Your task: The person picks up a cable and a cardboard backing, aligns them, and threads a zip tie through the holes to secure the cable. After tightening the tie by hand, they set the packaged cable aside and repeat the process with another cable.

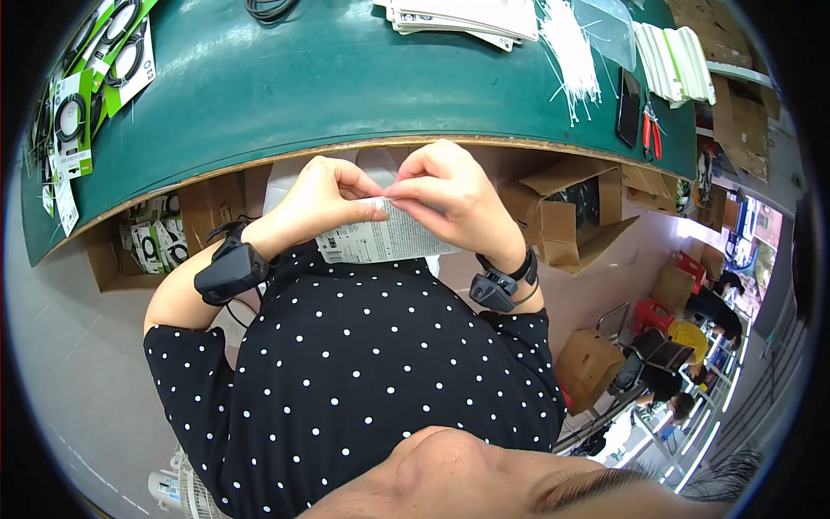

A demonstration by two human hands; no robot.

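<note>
Two hands (324, 192) (460, 195), fingers (415, 187) close together, at printed card's (380, 243) upper edge

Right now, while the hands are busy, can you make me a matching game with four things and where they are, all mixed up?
1. Printed white paper card
2. Green-and-white cards with coiled black cables
3. Thin white plastic ties
4. Red-handled metal pliers

A. In a loose bunch, right of the flat stack of white cards
B. Just right of the flat black phone
C. Held between the left hand and right hand
D. At the left end of the green table

Pairs: 1-C, 2-D, 3-A, 4-B
</note>
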